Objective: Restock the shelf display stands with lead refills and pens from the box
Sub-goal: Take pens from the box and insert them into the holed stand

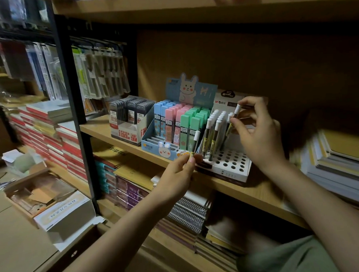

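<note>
A white display stand (234, 160) with round holes sits on the wooden shelf (240, 187); several white-capped lead refill tubes (213, 131) stand in its back rows. My right hand (256, 135) pinches one white-capped tube (236, 111) above the stand's right side. My left hand (177, 173) pinches the bottom of another tube (194, 142) just left of the stand's front corner. To the left stands a rabbit-themed stand (167, 150) with blue, pink and green refill cases (180, 123).
A box of dark refill cases (129, 118) sits further left on the shelf. An open cardboard box (39, 192) and a white box (65, 214) lie on the floor at left. Notebooks are stacked on the lower shelf and at far right (340, 168).
</note>
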Demonstrator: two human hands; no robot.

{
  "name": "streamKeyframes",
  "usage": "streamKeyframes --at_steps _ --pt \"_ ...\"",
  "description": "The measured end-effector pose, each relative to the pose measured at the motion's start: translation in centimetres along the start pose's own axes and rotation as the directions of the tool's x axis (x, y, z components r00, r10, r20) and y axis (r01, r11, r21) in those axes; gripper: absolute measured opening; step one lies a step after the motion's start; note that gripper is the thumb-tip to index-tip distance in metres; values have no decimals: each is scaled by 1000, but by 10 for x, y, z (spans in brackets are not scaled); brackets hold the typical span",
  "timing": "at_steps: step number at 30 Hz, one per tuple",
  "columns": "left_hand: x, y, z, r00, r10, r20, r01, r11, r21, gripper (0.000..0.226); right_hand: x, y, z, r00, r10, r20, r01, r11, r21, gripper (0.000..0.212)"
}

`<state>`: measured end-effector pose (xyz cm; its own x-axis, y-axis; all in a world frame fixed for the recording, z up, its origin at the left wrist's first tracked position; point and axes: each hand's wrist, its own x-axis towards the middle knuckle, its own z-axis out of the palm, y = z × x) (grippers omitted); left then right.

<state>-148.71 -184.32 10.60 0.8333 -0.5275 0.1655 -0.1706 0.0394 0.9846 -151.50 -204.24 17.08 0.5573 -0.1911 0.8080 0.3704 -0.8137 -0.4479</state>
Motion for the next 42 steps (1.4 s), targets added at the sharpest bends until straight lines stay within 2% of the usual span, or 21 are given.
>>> streamKeyframes --at_steps 7,10,15,22,26,28,30,33,38,42 --pt "1 -1 0 998 59 1 -59 993 101 26 2 0 -1 1000 18 14 -17 999 -28 38" --pt "3 -2 -1 999 35 16 -36 996 81 27 5 2 1 999 49 20 -47 997 -69 34" --pt "2 -2 0 1000 26 18 -27 998 59 27 0 2 9 994 58 89 -42 984 -175 39" --pt "3 -1 -2 1000 15 9 -15 999 34 27 -3 1 14 976 140 167 -111 979 -172 40" --pt "2 1 -2 998 51 -39 -52 998 -20 25 -4 -6 10 983 132 125 -104 972 -211 37" --pt "1 3 -2 996 66 -56 -73 990 -120 21 -3 -10 4 993 108 41 -100 980 -174 32" --pt "-1 4 -1 998 62 -33 -68 971 -227 16 -4 -17 -3 994 106 -7 -106 994 -41 24" --pt "-3 5 2 997 64 45 -48 957 -287 12 -13 -31 -6 990 100 99 -113 985 133 16" --pt "-4 8 9 991 98 88 -66 947 -315 14 -22 -45 2 973 78 216 -128 965 230 41" --pt "-5 11 13 988 111 111 -68 939 -338 22 -26 -48 7 963 111 246 -183 937 297 45"
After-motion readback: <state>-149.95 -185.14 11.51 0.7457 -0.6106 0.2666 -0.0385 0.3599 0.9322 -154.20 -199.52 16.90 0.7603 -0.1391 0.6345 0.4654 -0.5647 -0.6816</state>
